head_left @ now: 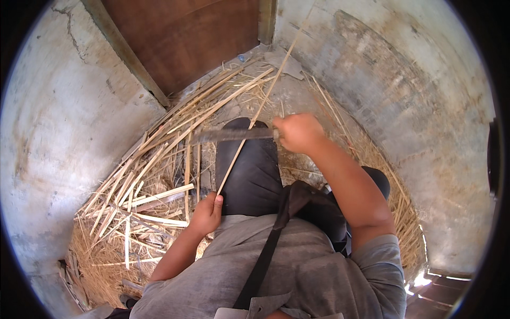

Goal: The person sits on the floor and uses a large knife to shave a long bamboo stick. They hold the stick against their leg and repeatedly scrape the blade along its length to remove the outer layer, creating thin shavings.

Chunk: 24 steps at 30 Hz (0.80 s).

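My left hand (207,213) is closed round the lower end of a long thin bamboo strip (273,85). The strip slants up and away to the right, over my dark-trousered thigh (247,175), toward the far wall. My right hand (300,132) grips the handle of a long machete (228,135), its fingers wrapped tight. The grey, flat blade points left and lies across the strip above my knee, slightly blurred. Whether the edge touches the strip I cannot tell.
Many split bamboo strips (175,130) lie piled on the floor to the left. Thin shavings (101,266) cover the ground on both sides. A brown door (186,42) stands at the far end, between a left wall (64,117) and a stained right wall (414,90).
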Motion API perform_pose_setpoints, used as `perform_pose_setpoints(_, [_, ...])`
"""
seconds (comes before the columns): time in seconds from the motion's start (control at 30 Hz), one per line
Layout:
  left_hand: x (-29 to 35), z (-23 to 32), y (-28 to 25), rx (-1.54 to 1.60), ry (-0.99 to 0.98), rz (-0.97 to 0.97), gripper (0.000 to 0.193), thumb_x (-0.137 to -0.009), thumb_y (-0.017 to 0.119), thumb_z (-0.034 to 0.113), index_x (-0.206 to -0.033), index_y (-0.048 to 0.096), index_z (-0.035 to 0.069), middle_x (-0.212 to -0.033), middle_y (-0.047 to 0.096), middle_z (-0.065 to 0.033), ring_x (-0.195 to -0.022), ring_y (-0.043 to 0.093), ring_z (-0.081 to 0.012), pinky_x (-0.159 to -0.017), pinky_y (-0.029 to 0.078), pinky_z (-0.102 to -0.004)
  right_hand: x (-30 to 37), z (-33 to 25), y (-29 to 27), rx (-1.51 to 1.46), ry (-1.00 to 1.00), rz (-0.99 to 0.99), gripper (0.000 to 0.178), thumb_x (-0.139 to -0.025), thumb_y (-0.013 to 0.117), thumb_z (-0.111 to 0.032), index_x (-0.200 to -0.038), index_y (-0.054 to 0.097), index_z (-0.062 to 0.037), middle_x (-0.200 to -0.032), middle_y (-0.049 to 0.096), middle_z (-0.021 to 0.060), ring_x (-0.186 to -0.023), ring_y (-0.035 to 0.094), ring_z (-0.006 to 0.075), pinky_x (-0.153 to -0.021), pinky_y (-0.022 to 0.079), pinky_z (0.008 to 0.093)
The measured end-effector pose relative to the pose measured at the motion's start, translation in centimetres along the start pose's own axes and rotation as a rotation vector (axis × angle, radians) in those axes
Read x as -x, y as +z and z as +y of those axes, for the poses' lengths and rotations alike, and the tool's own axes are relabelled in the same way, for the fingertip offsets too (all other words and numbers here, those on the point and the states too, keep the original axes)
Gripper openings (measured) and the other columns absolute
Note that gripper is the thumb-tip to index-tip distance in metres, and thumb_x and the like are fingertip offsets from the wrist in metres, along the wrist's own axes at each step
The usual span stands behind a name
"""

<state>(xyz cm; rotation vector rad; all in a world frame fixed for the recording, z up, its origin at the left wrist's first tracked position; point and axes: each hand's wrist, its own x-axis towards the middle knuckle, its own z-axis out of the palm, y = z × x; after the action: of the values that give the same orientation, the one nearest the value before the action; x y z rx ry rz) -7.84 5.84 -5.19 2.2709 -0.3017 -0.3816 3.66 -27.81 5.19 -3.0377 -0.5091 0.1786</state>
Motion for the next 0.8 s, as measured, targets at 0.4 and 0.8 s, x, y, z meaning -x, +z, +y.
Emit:
perform_pose_setpoints(0.4, [0.7,-0.4,0.7,-0.037,-0.035,0.089,0.042,-0.109,0.045,0.036,-0.091,0.054,-0.001,-0.075,0.061,-0.0313,-0.077,0.060,-0.0548,-0.066,0.045,-0.0569,-1.5,0.4,0.0,-0.050,0.133,-0.033,0.027,-0.085,0.067,-0.019,-0.111,0.069,-0.0131,-0.101,0.074,0.0156,-0.097,0.072,0.0352,-0.082,0.058,0.0482])
perform_pose_setpoints(0.8, [1.3,-0.6,1.5,-0.097,-0.011,0.094,0.040,-0.109,0.045,0.035,-0.091,0.053,0.000,-0.075,0.062,-0.0318,-0.077,0.060,-0.0564,-0.066,0.046,-0.0592,-2.5,1.1,0.9,-0.152,0.116,-0.062,0.026,-0.084,0.068,-0.017,-0.110,0.069,-0.0138,-0.101,0.074,0.0141,-0.101,0.072,0.0348,-0.083,0.058,0.0475])
